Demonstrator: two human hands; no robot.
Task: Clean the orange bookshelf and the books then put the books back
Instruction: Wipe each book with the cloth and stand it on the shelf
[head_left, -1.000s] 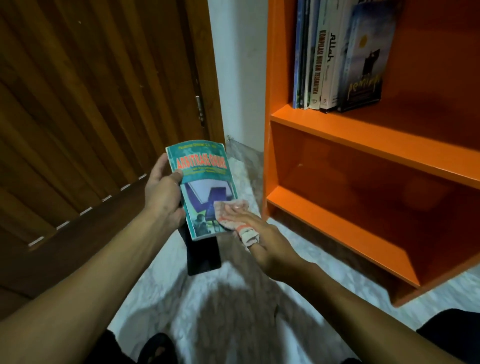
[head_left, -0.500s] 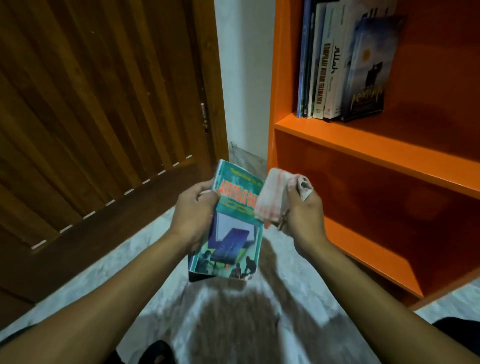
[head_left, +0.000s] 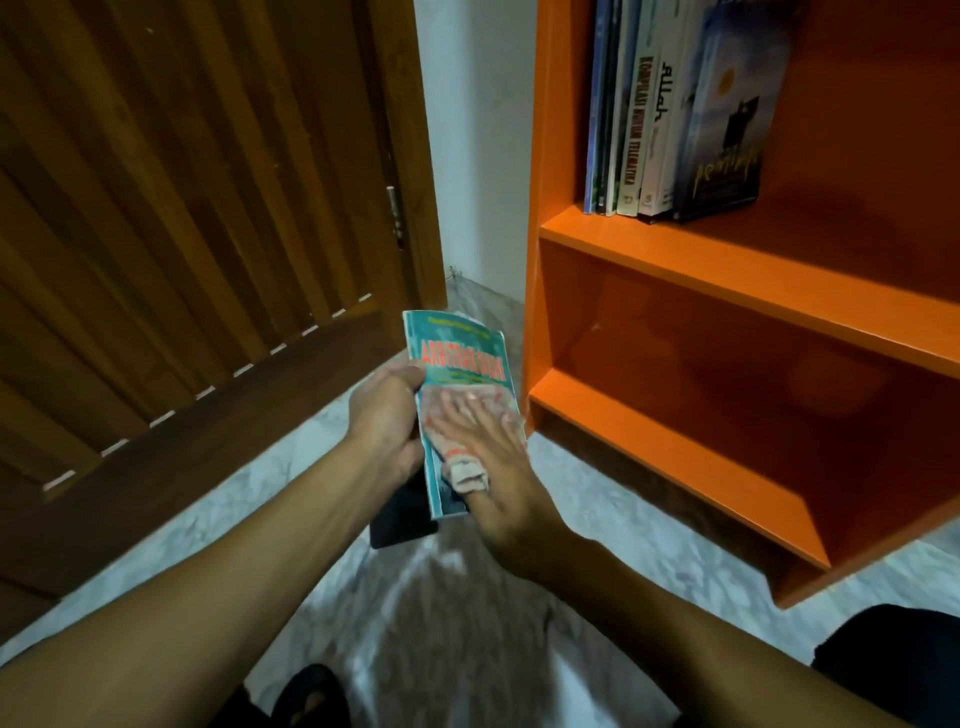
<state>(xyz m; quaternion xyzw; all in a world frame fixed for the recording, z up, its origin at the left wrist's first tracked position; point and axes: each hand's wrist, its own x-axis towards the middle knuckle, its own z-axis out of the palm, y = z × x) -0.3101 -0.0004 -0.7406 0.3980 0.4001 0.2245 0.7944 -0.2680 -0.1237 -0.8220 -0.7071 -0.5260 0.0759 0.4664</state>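
Observation:
My left hand (head_left: 387, 415) grips a teal paperback book (head_left: 460, 358) by its left edge, holding it tilted above the floor. My right hand (head_left: 493, 457) lies flat on the cover with straight fingers and presses a pale pink cloth (head_left: 465, 467) against it. A bit of the cloth sticks out beside my thumb. The orange bookshelf (head_left: 727, 270) stands to the right. Several books (head_left: 670, 114) stand upright at the left end of its upper shelf. The shelf compartment below them holds nothing.
A brown wooden door (head_left: 182, 208) fills the left side, with a white wall strip (head_left: 478, 145) between it and the shelf. A dark flat object (head_left: 400, 519) lies on the marble floor (head_left: 597, 519) under the book. My dark-clothed legs show at the bottom.
My right hand, which held the bunched cloth up beside the book half a second ago, has come down flat onto the cover. The book has tilted and swung slightly right.

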